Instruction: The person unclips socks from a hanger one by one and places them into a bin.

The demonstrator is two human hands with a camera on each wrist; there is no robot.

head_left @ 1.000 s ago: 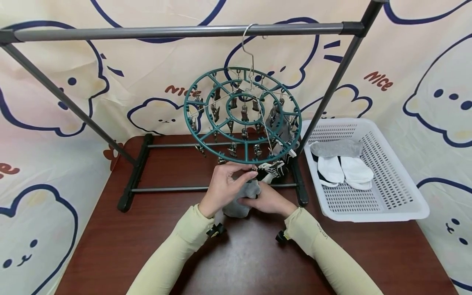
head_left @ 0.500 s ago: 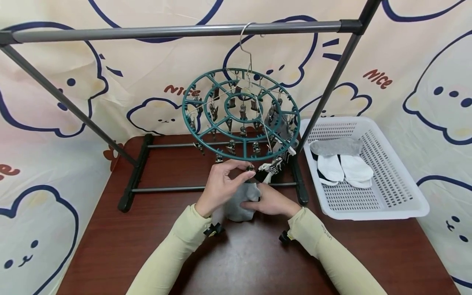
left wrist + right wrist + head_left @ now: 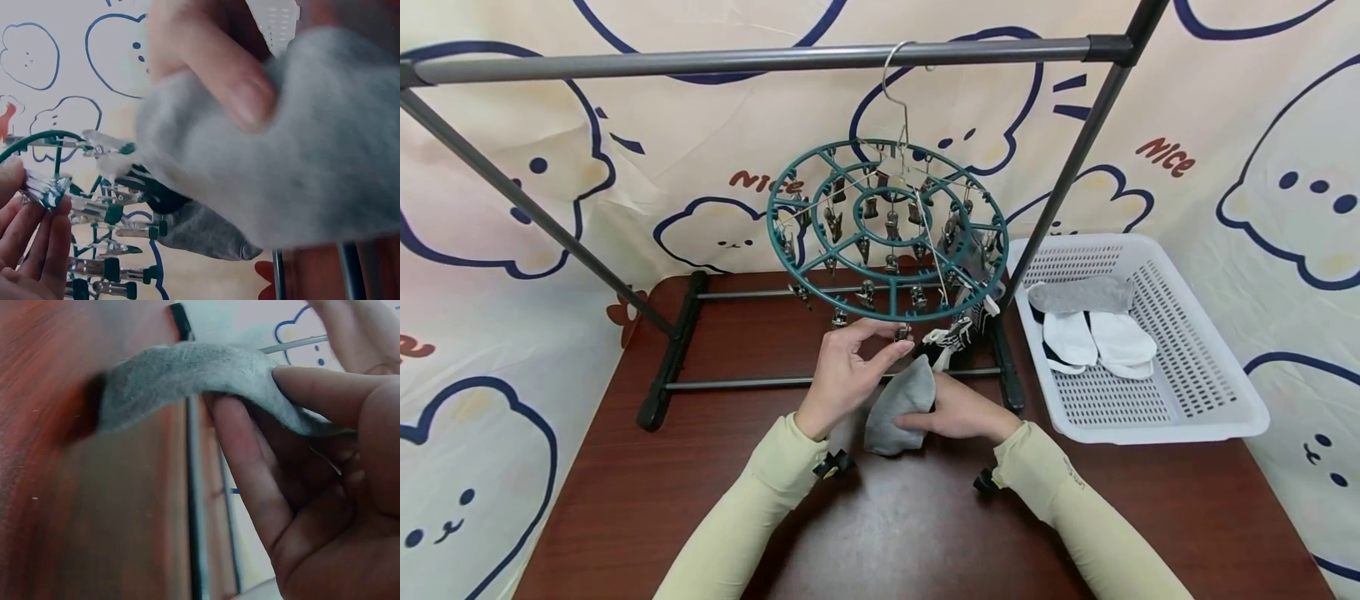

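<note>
A green round clip hanger hangs by its hook from the rack's top bar. My left hand pinches a metal clip at the hanger's front rim; the left wrist view shows that clip between thumb and fingers. Just below it, my right hand holds a grey sock between thumb and fingers, the sock's upper edge apart from the clip. In the right wrist view the sock bends over the fingers. A black-and-white sock and another grey one hang at the hanger's right.
On the right stands a white perforated basket with a folded grey sock and white socks in it. The rack's bar crosses above, and its dark feet stand on the brown table.
My right hand has shifted slightly right and down, and the grey sock has swung more upright and away from the clip. My left hand, still pinching the clip, has moved slightly left and up.
</note>
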